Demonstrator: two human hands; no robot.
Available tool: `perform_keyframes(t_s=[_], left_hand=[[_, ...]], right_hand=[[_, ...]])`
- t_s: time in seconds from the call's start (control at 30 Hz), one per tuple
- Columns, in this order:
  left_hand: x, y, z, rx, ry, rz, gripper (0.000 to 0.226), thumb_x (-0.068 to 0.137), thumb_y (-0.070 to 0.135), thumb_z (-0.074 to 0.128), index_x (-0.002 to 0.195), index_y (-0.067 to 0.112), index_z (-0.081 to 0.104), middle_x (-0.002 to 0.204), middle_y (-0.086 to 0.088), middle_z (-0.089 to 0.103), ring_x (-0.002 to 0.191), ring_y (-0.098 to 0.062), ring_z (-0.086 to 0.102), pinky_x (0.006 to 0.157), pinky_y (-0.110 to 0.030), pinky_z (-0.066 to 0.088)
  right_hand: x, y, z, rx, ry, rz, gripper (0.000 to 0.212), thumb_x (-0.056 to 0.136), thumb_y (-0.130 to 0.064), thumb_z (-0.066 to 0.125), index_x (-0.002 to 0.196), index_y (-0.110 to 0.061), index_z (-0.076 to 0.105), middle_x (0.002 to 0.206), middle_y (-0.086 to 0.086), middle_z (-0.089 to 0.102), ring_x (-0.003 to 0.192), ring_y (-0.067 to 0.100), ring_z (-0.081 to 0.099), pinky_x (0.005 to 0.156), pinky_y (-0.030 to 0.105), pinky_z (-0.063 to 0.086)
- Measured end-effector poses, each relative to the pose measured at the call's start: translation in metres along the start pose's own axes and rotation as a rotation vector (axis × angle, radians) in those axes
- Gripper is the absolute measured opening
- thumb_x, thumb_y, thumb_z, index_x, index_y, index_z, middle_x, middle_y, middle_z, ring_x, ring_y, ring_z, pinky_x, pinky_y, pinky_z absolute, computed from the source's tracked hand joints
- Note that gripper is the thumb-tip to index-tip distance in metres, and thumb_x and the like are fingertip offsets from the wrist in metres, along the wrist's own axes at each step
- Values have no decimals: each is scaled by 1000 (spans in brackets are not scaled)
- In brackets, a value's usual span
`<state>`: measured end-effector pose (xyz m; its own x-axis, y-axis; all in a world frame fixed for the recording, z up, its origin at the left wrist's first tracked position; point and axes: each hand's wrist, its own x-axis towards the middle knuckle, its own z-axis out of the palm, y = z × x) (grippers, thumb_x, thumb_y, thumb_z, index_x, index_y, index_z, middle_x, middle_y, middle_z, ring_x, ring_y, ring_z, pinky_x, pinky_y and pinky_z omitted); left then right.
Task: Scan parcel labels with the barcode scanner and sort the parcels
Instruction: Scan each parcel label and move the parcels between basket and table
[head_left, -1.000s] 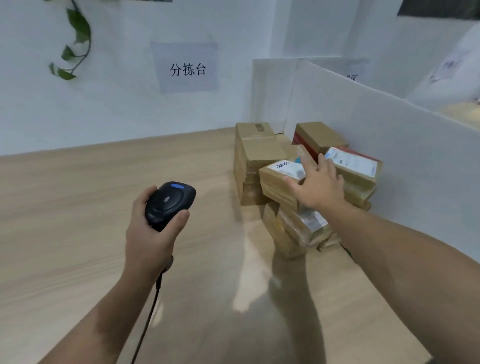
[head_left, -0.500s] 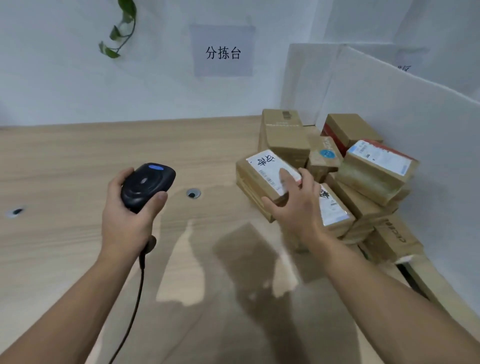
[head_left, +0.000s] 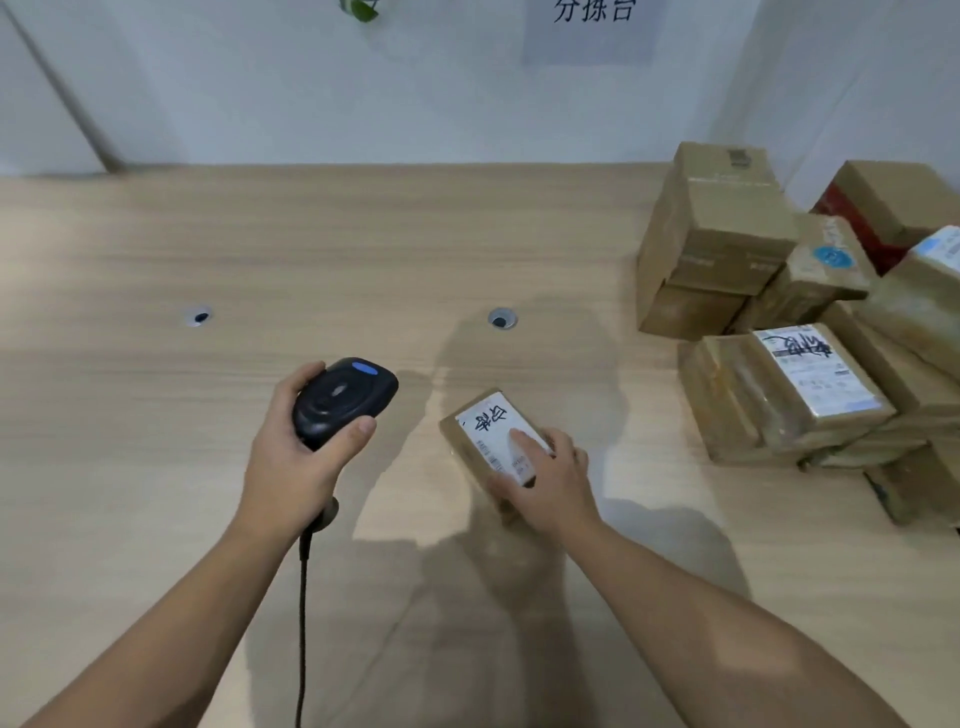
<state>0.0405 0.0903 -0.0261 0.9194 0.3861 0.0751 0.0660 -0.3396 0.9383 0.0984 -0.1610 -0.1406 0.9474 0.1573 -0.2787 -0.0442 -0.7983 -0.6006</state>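
Gripping the black barcode scanner (head_left: 343, 401) at centre frame, the left hand (head_left: 291, 467) holds it beside a small labelled parcel (head_left: 491, 441) clasped by the right hand (head_left: 550, 480); more parcels (head_left: 779, 332) are stacked at the right edge.

Wall sign (head_left: 589, 31) reads "分拣台", top cut off; parcel label (head_left: 491, 428) scrawl + print illegible.

A pale wood table (head_left: 156, 249) carries a pile of brown parcels (head_left: 727, 244) at its far right. 2 metal-ringed holes pierce its top: the left hole (head_left: 197, 316) and the middle hole (head_left: 502, 318).
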Motion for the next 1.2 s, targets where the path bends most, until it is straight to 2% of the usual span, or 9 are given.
perform_keyframes(t_s=[0.17, 0.3, 0.4, 0.47, 0.63, 0.73, 0.8, 0.93, 1.2], left_hand=[[0, -16, -25, -26, -62, -46, 64, 69, 34, 76, 128, 39, 50, 110, 27, 65, 91, 15, 61, 67, -1, 43], [3, -33, -38, -16, -116, -65, 65, 69, 35, 77, 127, 43, 50, 105, 40, 63, 98, 13, 61, 75, 0, 41], [3, -42, -42, 0, -167, -66, 68, 76, 25, 86, 133, 36, 50, 105, 36, 65, 97, 15, 61, 74, 1, 40], [3, -43, -43, -1, -194, -54, 72, 72, 28, 85, 134, 34, 50, 111, 29, 65, 98, 14, 61, 74, 0, 41], [1, -39, -46, -25, -238, -46, 70, 64, 43, 80, 127, 41, 51, 109, 28, 69, 102, 11, 62, 80, -2, 42], [-4, -28, -46, -22, -214, -47, 69, 56, 54, 75, 121, 45, 52, 108, 31, 68, 101, 7, 64, 81, -4, 43], [-8, -23, -47, -38, -188, -39, 69, 56, 54, 74, 121, 42, 54, 108, 28, 69, 98, 3, 66, 82, -9, 45], [-17, -19, -52, -63, -179, -36, 68, 59, 48, 78, 122, 41, 56, 113, 10, 72, 97, -25, 71, 81, -41, 58], [-44, 2, -58, 18, -108, 48, 71, 56, 51, 75, 122, 41, 54, 109, 23, 69, 98, -1, 67, 81, -7, 45]], right_hand=[[19, -4, -6, 199, -133, 63, 77, 83, -47, 77, 149, -47, 38, 142, 1, 36, 137, 25, 34, 117, 41, 31], [24, -1, 5, 205, -214, 72, 98, 61, -62, 81, 144, -63, 28, 145, 1, 48, 133, 22, 48, 115, 42, 37], [19, 0, 13, 402, -269, 84, 94, 84, -26, 81, 150, -53, 21, 133, -4, 60, 103, 2, 63, 90, 19, 49], [17, 0, 17, 500, -300, 92, 93, 91, -15, 74, 151, -54, 15, 117, -9, 66, 85, 0, 61, 71, 19, 48], [21, -16, 21, 551, -300, 62, 92, 91, 1, 67, 158, -36, 16, 136, -1, 59, 108, 7, 63, 88, 19, 51], [29, -26, 6, 481, -366, -16, 94, 89, -6, 70, 158, -43, 18, 144, -3, 55, 122, 15, 60, 106, 34, 48], [36, -36, -12, 385, -357, -55, 92, 91, -9, 70, 155, -48, 18, 143, -4, 54, 115, 13, 61, 103, 33, 49], [55, -61, -53, 102, -336, -248, 92, 90, -9, 72, 157, -43, 18, 149, -5, 46, 104, 11, 61, 94, 24, 47], [79, -90, -108, -238, -233, -477, 89, 90, -12, 69, 158, -38, 18, 152, 3, 33, 136, 24, 39, 106, 28, 35]])
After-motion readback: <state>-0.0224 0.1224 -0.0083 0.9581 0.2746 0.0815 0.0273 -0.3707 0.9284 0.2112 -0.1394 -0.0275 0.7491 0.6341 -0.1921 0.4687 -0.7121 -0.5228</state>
